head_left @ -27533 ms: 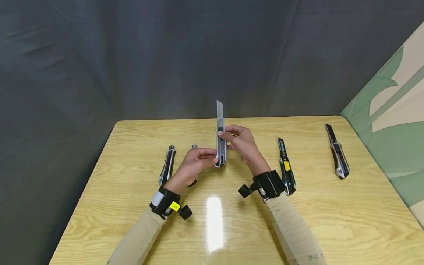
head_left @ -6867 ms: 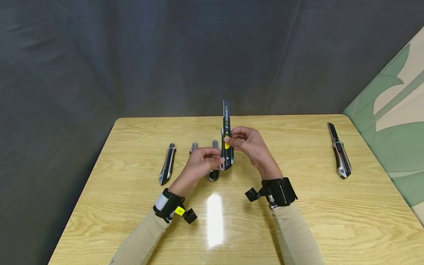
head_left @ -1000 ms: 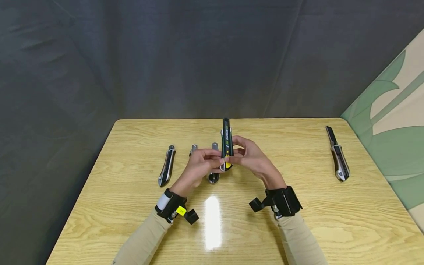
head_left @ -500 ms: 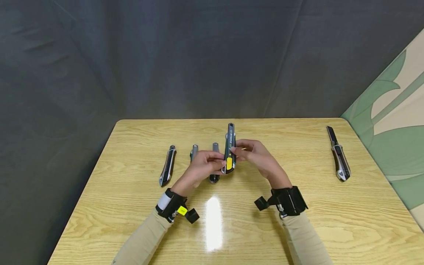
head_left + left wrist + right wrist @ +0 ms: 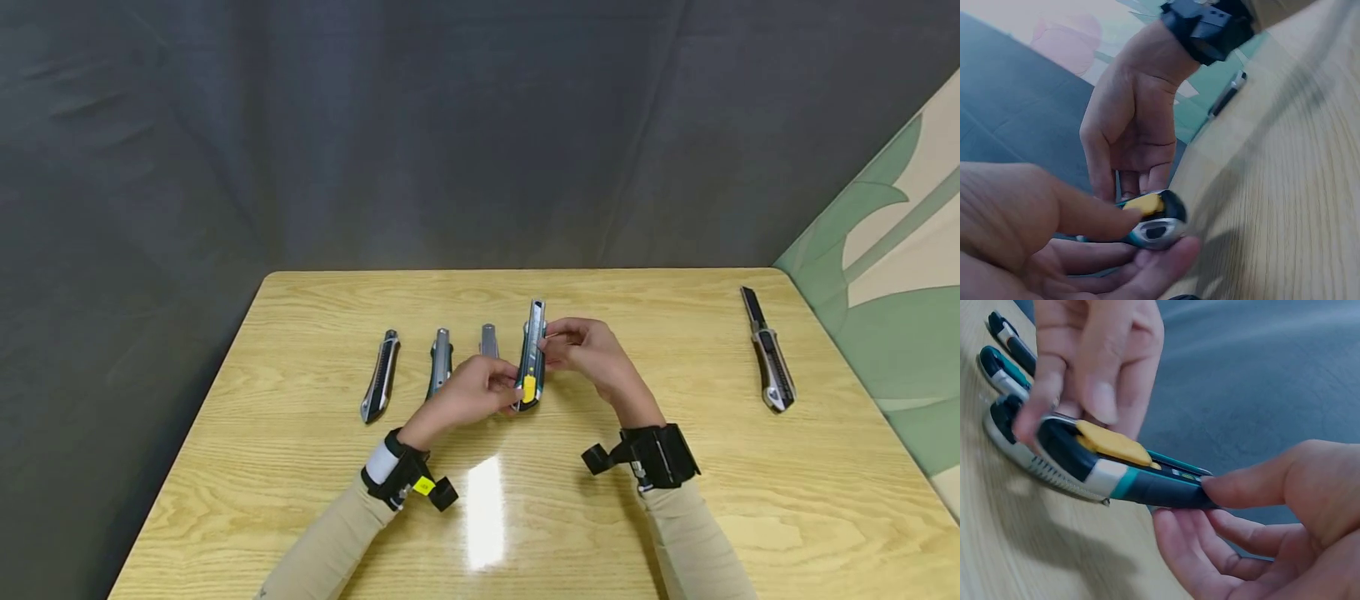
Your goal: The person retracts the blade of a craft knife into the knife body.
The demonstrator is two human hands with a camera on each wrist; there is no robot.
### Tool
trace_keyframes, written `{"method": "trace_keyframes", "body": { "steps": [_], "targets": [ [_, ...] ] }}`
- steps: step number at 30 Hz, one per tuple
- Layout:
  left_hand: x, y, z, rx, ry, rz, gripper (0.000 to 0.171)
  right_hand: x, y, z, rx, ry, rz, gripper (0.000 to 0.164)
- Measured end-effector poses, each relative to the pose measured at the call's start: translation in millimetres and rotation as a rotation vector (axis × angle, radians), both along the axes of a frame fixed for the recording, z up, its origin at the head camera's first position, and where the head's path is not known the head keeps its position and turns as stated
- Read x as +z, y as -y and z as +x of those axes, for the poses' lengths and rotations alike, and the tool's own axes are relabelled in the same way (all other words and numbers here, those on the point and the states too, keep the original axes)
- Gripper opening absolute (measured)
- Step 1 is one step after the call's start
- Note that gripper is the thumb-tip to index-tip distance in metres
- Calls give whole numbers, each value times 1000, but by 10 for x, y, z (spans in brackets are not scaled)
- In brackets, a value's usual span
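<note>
In the head view a black and teal utility knife [image 5: 532, 357] with a yellow slider is held just above the table, handle end toward me, no blade showing past its tip. My left hand [image 5: 474, 390] holds its rear end, thumb by the yellow slider [image 5: 1145, 205] and fingers beneath. At the front part, my right hand [image 5: 596, 357] pinches the body between thumb and fingers, clearest in the right wrist view. Just left of it lies a silver utility knife [image 5: 489, 340], partly hidden by my left hand.
Two more utility knives lie to the left: a black and silver one [image 5: 380, 377] and a grey and green one [image 5: 441, 360], partly covered by my left hand. At the far right lies a utility knife [image 5: 772, 367] with its black blade out. A dark curtain [image 5: 480, 133] hangs behind the table.
The silver knife held earlier now lies on the table. The yellow-slider knife was picked up from the right; its extended blade has gone in, and both hands have lowered it slightly rightward.
</note>
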State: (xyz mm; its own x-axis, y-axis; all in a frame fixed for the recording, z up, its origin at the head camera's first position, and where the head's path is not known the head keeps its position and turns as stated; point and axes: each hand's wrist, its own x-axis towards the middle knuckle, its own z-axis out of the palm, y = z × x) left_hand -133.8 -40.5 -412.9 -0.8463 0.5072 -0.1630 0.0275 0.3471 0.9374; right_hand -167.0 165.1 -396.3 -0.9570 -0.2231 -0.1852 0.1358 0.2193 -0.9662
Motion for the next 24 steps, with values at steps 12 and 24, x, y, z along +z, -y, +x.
{"method": "trace_keyframes", "body": {
  "steps": [12, 24],
  "targets": [
    [-43, -118, 52, -86, -329, -318, 16, -161, -73, -130, 59, 46, 90, 28],
    [-39, -140, 81, -65, -482, -381, 8, -254, -62, -219, 64, 61, 219, 26]
  ]
}}
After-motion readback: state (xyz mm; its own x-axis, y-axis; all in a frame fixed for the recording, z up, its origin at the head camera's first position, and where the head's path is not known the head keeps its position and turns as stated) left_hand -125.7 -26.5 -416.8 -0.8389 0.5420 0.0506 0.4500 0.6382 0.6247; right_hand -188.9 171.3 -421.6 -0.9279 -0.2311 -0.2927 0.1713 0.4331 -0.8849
